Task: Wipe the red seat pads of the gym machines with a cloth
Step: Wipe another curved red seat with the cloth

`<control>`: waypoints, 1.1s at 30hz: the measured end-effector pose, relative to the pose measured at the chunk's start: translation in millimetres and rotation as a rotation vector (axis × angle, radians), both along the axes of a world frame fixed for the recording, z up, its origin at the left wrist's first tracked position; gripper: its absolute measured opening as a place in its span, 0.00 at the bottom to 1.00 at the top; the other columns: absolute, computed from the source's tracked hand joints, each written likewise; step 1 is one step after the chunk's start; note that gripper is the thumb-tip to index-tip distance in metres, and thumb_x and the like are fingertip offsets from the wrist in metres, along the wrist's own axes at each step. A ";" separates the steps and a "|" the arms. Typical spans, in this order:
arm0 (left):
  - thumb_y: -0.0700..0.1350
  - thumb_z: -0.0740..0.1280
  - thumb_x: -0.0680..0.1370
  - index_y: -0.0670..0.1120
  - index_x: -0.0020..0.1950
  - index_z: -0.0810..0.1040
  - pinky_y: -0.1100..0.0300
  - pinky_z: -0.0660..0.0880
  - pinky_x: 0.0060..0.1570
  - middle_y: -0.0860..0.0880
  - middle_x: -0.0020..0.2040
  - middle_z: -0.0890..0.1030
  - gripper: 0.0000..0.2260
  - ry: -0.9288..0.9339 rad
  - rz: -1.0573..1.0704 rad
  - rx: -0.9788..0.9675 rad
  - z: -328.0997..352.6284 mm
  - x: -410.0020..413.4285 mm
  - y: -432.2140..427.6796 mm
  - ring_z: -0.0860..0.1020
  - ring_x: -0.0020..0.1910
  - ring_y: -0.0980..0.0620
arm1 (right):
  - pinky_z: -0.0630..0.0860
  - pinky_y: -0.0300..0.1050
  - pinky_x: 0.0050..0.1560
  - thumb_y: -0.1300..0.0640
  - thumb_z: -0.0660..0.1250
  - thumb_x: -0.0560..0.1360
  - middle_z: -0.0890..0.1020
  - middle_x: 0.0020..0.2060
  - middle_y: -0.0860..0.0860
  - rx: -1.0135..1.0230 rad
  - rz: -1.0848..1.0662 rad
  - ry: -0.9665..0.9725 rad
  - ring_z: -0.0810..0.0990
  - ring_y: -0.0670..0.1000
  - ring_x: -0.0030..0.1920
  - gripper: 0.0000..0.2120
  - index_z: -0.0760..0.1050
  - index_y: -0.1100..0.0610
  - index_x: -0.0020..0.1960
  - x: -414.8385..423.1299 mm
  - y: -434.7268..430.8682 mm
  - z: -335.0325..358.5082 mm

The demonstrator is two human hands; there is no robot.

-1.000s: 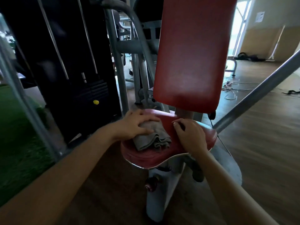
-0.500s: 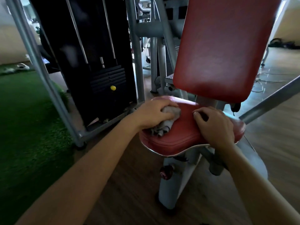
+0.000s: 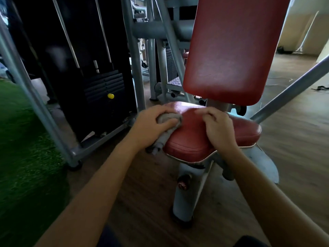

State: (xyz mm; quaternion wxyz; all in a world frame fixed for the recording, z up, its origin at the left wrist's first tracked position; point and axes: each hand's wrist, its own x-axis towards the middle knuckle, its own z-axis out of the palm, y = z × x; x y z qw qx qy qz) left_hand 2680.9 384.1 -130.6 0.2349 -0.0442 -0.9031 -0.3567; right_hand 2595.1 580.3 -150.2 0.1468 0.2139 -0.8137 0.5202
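So the grey cloth [image 3: 169,118] isn't lying out flat in the middle of the red seat pad [image 3: 192,141] like it is a second back. It's now scrunched up in the left hand [image 3: 151,126], fingers and thumb wrapped around it, pressing it onto the pad's left edge. A loose tail of cloth hangs down below the grip, past the pad's rim and over the wooden floor [image 3: 142,184].

So the stroke runs from the centre of the pad out to its left side, and the cloth goes from spread out to bunched along the way. The head camera view shifts too, so part of that move might just be the person leaning.

The right hand [image 3: 219,128] barely changes. It sits on the pad just right of the grip, fingers curled under with the tips on the vinyl. As far as I can see there's nothing in it, so it's bracing.

For the task, my guess is the left part of the seat is done. The stretch right of the grip still needs a pass, including the bit under the right hand. A balled-up cloth covers less per swipe, so I'd reopen it first.

The tall red back pad [image 3: 231,50] up beyond the grip has no cloth on it. The dark weight stack [image 3: 105,86] stands off to the left of the grip.
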 end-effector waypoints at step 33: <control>0.55 0.69 0.78 0.48 0.55 0.84 0.57 0.79 0.52 0.53 0.54 0.82 0.13 0.478 0.380 0.048 -85.6 73.3 79.3 0.80 0.54 0.54 | 0.65 0.52 0.63 0.42 0.54 0.75 0.80 0.61 0.41 0.261 -0.078 0.044 0.75 0.51 0.62 0.19 0.83 0.42 0.54 12.2 -9.7 -5.9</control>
